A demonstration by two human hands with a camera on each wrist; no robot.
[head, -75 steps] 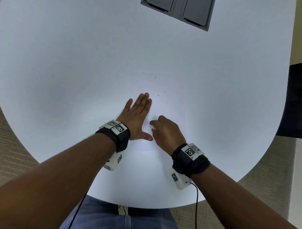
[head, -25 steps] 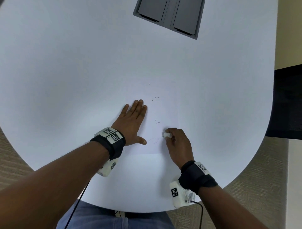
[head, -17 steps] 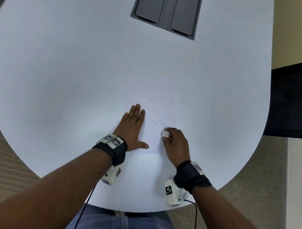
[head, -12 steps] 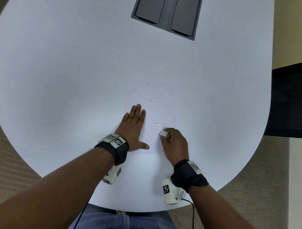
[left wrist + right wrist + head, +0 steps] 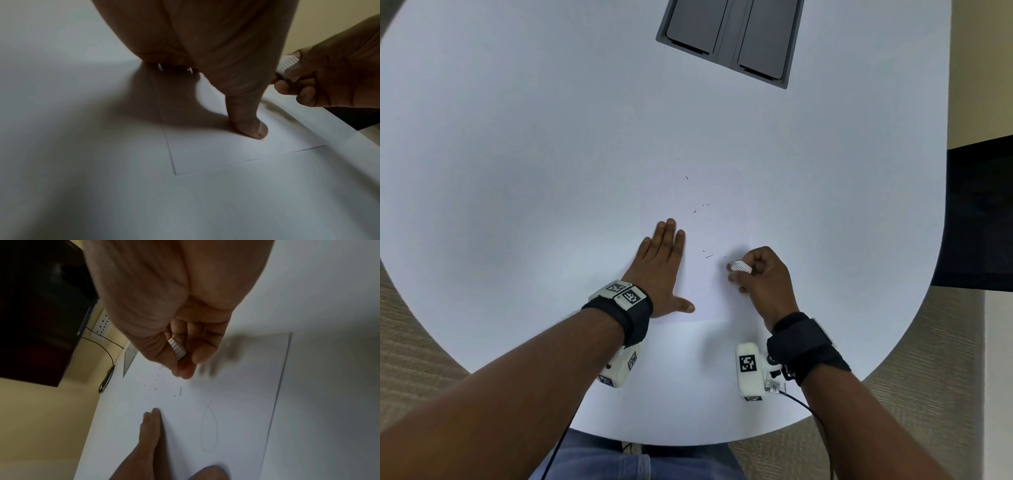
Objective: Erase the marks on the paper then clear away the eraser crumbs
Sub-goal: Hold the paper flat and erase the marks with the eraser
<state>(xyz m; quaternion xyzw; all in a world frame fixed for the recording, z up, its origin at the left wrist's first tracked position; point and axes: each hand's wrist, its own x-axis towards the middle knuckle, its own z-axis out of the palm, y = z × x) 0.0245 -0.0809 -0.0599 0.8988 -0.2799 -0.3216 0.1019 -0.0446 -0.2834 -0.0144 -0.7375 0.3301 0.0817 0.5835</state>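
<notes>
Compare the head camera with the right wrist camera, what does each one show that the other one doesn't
Only the head view shows the grey panel set in the table, both wristbands, the forearms and the carpet. Only the right wrist view shows a wall socket with a cable, a dark screen, and the pencil loop clearly. Both show the paper, the dark crumbs, the left hand flat on the sheet, and the right hand pinching the white eraser.
</notes>
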